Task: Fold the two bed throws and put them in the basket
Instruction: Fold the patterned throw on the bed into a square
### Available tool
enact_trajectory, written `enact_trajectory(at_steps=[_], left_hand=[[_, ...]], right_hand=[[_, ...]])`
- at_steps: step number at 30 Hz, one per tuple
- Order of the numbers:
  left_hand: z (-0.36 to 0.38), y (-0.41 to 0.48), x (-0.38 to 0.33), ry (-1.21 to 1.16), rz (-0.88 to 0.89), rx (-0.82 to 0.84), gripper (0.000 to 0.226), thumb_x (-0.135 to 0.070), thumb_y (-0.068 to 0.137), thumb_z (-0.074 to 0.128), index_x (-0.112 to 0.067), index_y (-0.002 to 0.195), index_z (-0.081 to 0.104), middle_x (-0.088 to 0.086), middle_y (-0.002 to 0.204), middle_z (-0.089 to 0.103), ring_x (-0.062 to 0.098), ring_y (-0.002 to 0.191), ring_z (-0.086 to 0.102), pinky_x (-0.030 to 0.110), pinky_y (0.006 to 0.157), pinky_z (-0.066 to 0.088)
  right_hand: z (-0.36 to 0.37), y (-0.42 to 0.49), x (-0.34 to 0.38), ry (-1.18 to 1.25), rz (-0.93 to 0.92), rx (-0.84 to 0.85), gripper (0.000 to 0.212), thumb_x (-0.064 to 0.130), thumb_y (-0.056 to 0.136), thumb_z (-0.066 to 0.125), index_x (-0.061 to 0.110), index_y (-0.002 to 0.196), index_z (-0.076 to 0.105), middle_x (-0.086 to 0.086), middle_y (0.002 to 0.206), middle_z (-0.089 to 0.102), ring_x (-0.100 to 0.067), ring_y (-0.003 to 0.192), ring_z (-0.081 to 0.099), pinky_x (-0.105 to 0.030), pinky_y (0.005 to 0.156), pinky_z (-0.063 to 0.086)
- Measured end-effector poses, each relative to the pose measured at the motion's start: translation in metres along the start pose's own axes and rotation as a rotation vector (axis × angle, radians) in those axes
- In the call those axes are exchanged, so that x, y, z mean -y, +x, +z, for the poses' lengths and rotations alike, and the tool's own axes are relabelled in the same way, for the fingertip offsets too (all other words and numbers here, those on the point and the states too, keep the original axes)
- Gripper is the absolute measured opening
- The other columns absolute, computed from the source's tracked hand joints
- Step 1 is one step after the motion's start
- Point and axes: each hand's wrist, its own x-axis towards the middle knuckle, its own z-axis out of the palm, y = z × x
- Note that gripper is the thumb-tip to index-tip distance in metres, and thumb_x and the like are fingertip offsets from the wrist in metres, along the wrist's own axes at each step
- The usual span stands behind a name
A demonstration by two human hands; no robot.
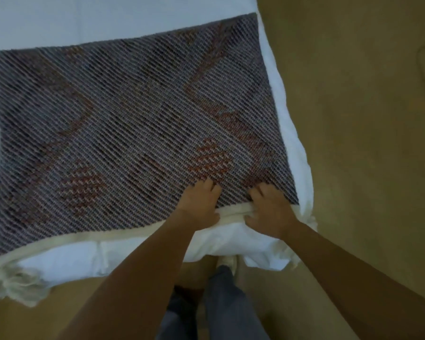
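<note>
A: Where's the throw?
B: The throw (123, 133) lies flat on the bed, a grey weave with rust patches. It runs from the frame's left edge almost to the bed's right side. Its cream border (108, 238) is on the edge nearest you.
A: Hands?
B: Both are at the near edge, toward the right corner. Your left hand (201, 202) has its fingers bent onto the weave and its palm over the border, gripping it. Your right hand (270, 209) is just beside it, fingers curled on top and thumb on the border's near side, also gripping. The border bunches up between them. The frame is blurred, so I can't read finer finger detail.
A: Anything around?
B: A tassel (15, 283) hangs off the near left corner, and a paler tuft (309, 218) sits at the right corner. The white sheet (59, 25) shows beyond the throw, along its right side and below the border. Your grey trousers (226, 303) are close to the bed's near edge, with a pale shoe (227, 261) at the sheet's overhang.
A: Room?
B: Tan floor (353, 143) to the right of the bed and in front of it. The light is dim.
</note>
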Motion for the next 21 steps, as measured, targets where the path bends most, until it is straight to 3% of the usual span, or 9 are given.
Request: enact_trajectory(at_steps=[3, 6, 8, 9, 11, 13, 15, 19, 21], left_hand=[[0.005, 0.007, -0.016, 0.057, -0.053, 0.040, 0.033, -0.021, 0.090, 0.044, -0.012, 0.121, 0.042, 0.010, 0.121, 0.046, 0.027, 0.110, 0.046, 0.037, 0.087, 0.041], [0.007, 0.005, -0.021, 0.019, -0.048, 0.043, 0.028, -0.018, 0.093, 0.039, -0.008, 0.118, 0.046, 0.012, 0.117, 0.053, 0.028, 0.105, 0.052, 0.037, 0.085, 0.043], [0.008, 0.000, -0.023, -0.002, 0.019, 0.037, 0.027, -0.020, 0.092, 0.041, -0.008, 0.115, 0.049, 0.012, 0.114, 0.056, 0.027, 0.101, 0.054, 0.032, 0.079, 0.042], [0.009, -0.003, -0.024, -0.005, 0.055, 0.050, 0.027, -0.022, 0.092, 0.042, -0.007, 0.112, 0.050, 0.012, 0.112, 0.057, 0.026, 0.099, 0.055, 0.029, 0.076, 0.040], [0.014, -0.008, -0.026, 0.006, 0.094, 0.107, 0.027, -0.023, 0.090, 0.042, -0.007, 0.110, 0.052, 0.012, 0.111, 0.058, 0.026, 0.097, 0.055, 0.029, 0.075, 0.039], [0.017, -0.006, -0.030, 0.031, 0.076, 0.182, 0.029, -0.021, 0.089, 0.044, -0.007, 0.114, 0.051, 0.012, 0.116, 0.056, 0.027, 0.103, 0.053, 0.032, 0.081, 0.042], [0.020, 0.000, -0.035, 0.039, 0.040, 0.219, 0.032, -0.022, 0.086, 0.048, -0.008, 0.115, 0.050, 0.012, 0.117, 0.054, 0.028, 0.106, 0.052, 0.034, 0.082, 0.043], [0.015, 0.016, -0.042, -0.010, 0.007, 0.158, 0.026, -0.030, 0.086, 0.048, -0.011, 0.101, 0.055, 0.010, 0.107, 0.059, 0.027, 0.095, 0.057, 0.030, 0.073, 0.041], [0.008, 0.023, -0.043, -0.014, 0.016, 0.123, 0.026, -0.032, 0.086, 0.047, -0.011, 0.098, 0.055, 0.008, 0.103, 0.060, 0.027, 0.093, 0.057, 0.028, 0.070, 0.038]], right_hand=[[0.000, -0.002, -0.003, -0.107, -0.134, -0.085, 0.030, 0.008, 0.049, 0.079, 0.006, 0.072, 0.059, -0.013, 0.071, 0.059, -0.030, 0.062, 0.059, -0.030, 0.050, 0.045], [-0.005, 0.005, -0.004, 0.001, -0.182, -0.183, 0.022, 0.005, 0.053, 0.076, 0.004, 0.062, 0.056, -0.013, 0.061, 0.058, -0.029, 0.055, 0.058, -0.026, 0.043, 0.042], [-0.007, 0.005, -0.005, 0.078, -0.225, -0.201, 0.013, 0.013, 0.065, 0.059, 0.004, 0.056, 0.055, -0.012, 0.056, 0.057, -0.027, 0.050, 0.057, -0.023, 0.040, 0.040], [-0.006, 0.004, -0.007, 0.095, -0.230, -0.184, 0.021, 0.018, 0.068, 0.048, 0.004, 0.055, 0.054, -0.012, 0.054, 0.057, -0.027, 0.048, 0.056, -0.023, 0.040, 0.038], [0.001, 0.002, -0.011, 0.046, -0.204, -0.051, 0.027, 0.020, 0.074, 0.039, 0.003, 0.063, 0.057, -0.013, 0.066, 0.062, -0.028, 0.059, 0.059, -0.025, 0.048, 0.037], [0.010, 0.000, -0.014, -0.049, -0.119, 0.159, 0.020, 0.019, 0.082, 0.044, 0.006, 0.086, 0.059, -0.012, 0.093, 0.063, -0.029, 0.086, 0.058, -0.029, 0.063, 0.040], [0.018, -0.001, -0.015, 0.009, -0.024, 0.267, 0.023, 0.025, 0.083, 0.049, 0.009, 0.099, 0.055, -0.010, 0.105, 0.058, -0.027, 0.100, 0.052, -0.032, 0.075, 0.042], [0.017, -0.002, -0.020, 0.302, 0.076, 0.117, 0.022, 0.032, 0.080, 0.049, 0.016, 0.067, 0.040, 0.002, 0.070, 0.046, -0.022, 0.074, 0.047, -0.028, 0.062, 0.031], [0.011, -0.001, -0.030, 0.417, 0.172, -0.048, 0.025, 0.027, 0.078, 0.053, 0.014, 0.065, 0.037, 0.002, 0.067, 0.039, -0.020, 0.069, 0.040, -0.029, 0.059, 0.029]])
